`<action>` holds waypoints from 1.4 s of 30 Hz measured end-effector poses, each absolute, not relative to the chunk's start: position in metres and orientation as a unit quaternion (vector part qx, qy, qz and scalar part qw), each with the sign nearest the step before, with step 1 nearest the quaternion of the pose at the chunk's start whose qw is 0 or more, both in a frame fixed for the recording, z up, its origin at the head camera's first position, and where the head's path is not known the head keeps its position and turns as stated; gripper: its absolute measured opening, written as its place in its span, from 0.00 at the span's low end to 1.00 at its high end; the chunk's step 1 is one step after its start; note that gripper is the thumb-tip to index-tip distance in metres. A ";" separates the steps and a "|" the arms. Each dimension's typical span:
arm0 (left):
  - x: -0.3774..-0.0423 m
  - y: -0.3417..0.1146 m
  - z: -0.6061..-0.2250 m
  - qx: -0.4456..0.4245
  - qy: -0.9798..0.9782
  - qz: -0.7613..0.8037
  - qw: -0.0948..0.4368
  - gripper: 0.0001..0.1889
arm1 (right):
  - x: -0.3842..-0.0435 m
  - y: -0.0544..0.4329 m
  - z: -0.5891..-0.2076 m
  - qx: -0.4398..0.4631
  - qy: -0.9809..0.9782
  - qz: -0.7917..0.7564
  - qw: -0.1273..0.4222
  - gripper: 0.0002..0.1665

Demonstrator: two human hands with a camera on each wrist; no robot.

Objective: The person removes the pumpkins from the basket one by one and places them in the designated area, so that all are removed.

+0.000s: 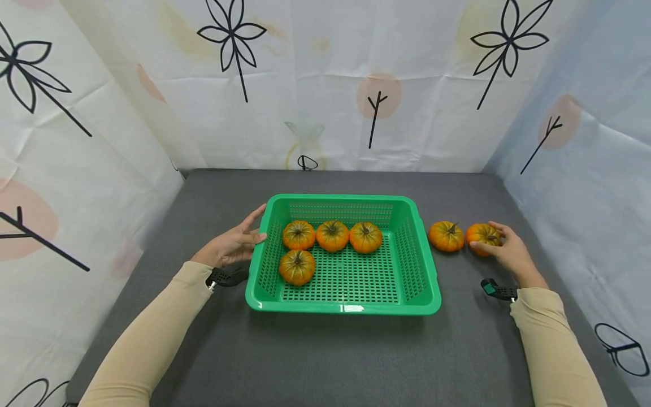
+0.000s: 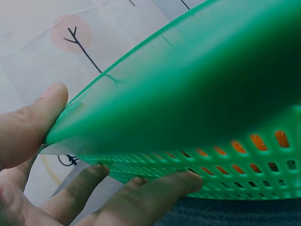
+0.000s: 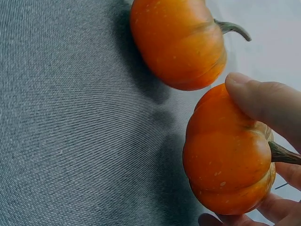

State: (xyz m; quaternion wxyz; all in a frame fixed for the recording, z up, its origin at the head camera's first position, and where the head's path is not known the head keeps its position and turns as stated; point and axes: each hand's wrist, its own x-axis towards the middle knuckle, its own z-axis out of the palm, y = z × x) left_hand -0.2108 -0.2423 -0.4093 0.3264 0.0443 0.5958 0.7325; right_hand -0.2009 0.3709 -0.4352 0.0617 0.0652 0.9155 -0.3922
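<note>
A green plastic basket (image 1: 346, 310) with slotted walls stands on the grey table. Inside it, several small orange pumpkins (image 1: 333, 236) lie toward the left, three in a row and another in front. My left hand (image 1: 231, 243) holds the basket's left rim; in the left wrist view the thumb (image 2: 51, 106) is at the rim and the fingers (image 2: 155, 197) lie against the slotted wall. To the right of the basket, my right hand (image 1: 511, 251) grips a pumpkin (image 3: 230, 155) between thumb and fingers. Another pumpkin (image 1: 446, 236) sits just left of it, outside the basket.
The grey table (image 1: 325, 362) is bounded by a white patterned cloth (image 1: 325, 124) at the back and both sides. The right-hand cloth (image 1: 574, 198) runs close beside my right arm. A black wrist mount (image 1: 229, 277) sits at each wrist.
</note>
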 end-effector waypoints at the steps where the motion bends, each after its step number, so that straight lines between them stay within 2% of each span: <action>1: -0.211 -0.242 -0.409 0.043 0.595 0.734 0.326 0.47 | -0.201 0.371 -0.436 0.066 0.916 -0.391 0.063 0.56; 28: -0.210 -0.242 -0.410 0.052 0.599 0.730 0.325 0.47 | -0.207 0.370 -0.440 0.049 0.917 -0.382 0.101 0.58; 42: -0.209 -0.241 -0.407 0.046 0.600 0.730 0.323 0.46 | -0.206 0.367 -0.437 0.052 0.916 -0.384 0.104 0.58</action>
